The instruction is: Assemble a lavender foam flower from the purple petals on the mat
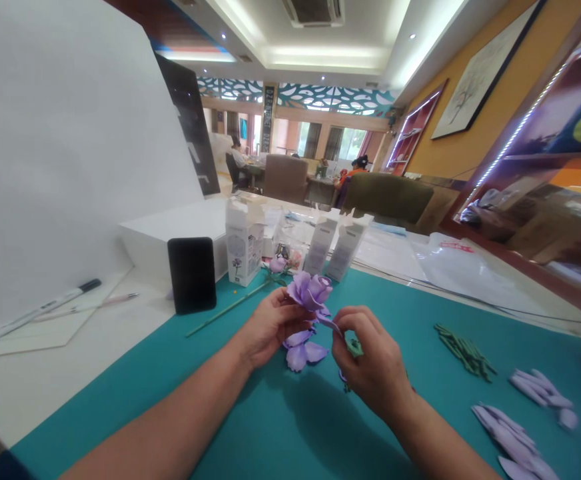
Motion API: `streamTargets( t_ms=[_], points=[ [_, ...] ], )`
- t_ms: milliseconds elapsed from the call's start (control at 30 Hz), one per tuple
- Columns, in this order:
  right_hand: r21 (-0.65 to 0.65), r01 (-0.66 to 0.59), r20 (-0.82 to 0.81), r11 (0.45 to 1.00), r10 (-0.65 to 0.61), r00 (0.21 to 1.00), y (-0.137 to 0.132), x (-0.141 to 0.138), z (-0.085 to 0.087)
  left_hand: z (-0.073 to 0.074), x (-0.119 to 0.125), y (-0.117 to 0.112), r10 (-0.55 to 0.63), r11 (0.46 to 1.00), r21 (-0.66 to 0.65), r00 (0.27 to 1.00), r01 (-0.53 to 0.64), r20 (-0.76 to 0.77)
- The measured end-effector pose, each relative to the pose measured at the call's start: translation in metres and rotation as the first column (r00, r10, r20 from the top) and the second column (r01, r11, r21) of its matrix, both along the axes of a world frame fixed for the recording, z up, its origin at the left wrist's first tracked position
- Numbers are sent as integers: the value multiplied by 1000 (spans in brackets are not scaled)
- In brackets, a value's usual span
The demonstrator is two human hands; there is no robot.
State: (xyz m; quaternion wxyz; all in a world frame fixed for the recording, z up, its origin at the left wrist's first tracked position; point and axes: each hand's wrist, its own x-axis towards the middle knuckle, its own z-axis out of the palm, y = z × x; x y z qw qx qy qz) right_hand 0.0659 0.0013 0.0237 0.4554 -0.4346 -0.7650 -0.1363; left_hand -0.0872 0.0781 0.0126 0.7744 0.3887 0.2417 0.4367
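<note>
My left hand (273, 327) is closed around the base of a purple artificial flower (310, 291), holding its layered bloom upright above the mat. With thumb and forefinger my right hand (370, 353) pinches the tip of a purple petal (327, 322) at the flower's lower right side. Below the bloom, more loose-looking purple petals (298, 353) show; whether they are attached I cannot tell. Small green pieces (354, 344) are partly hidden behind my right hand. A finished-looking purple flower on a green stem (230, 309) lies beyond my left hand.
Purple petals (513, 437) and green stem pieces (465, 352) lie in piles on the teal mat (435, 413) at right. White boxes (244, 247) stand at the back, beside a black phone-like slab (192, 275). A marker (40, 312) lies at left. People sit at far tables.
</note>
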Motion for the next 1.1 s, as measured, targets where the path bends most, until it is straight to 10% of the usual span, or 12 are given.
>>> streamTargets(
  t_ms=[1100],
  points=[
    [14, 29, 46, 999, -29, 999, -2, 1, 0, -2, 2, -2, 19, 1000, 14, 1000, -19, 17]
  ],
)
